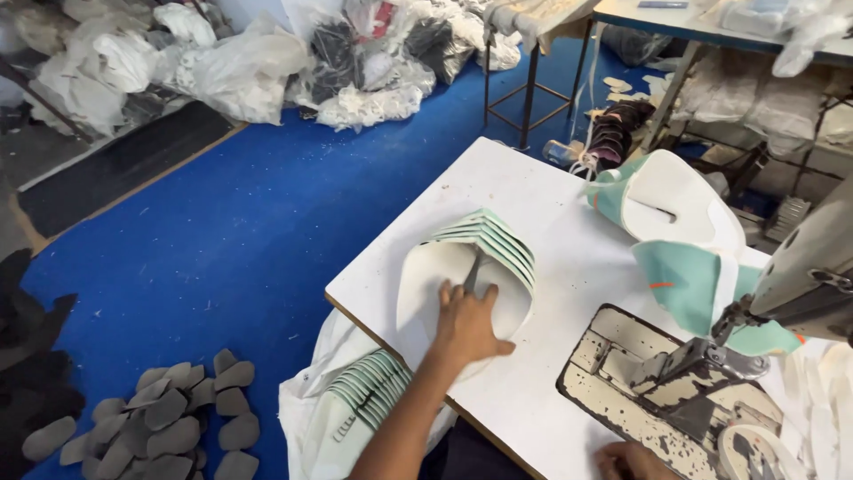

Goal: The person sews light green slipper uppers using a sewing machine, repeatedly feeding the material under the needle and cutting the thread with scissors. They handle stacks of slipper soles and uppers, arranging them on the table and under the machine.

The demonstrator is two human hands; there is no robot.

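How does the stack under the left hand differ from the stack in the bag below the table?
The table stack lies on the white table, fanned out with broad white faces showing, and the left hand rests on it. The bag stack sits lower, in a white bag by the table edge, packed tight so that mostly edges show, and no hand touches it. Both are curved white pieces with mint-green trim.

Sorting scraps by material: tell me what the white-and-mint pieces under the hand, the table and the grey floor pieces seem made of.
Stack under the left hand: probably soft synthetic leather or fabric, matte; the thin layers fan and curve.
Table: likely laminated board, smooth white top with a brown edge.
Grey pieces: possibly foam or felt, dull and flat; too small to be sure.
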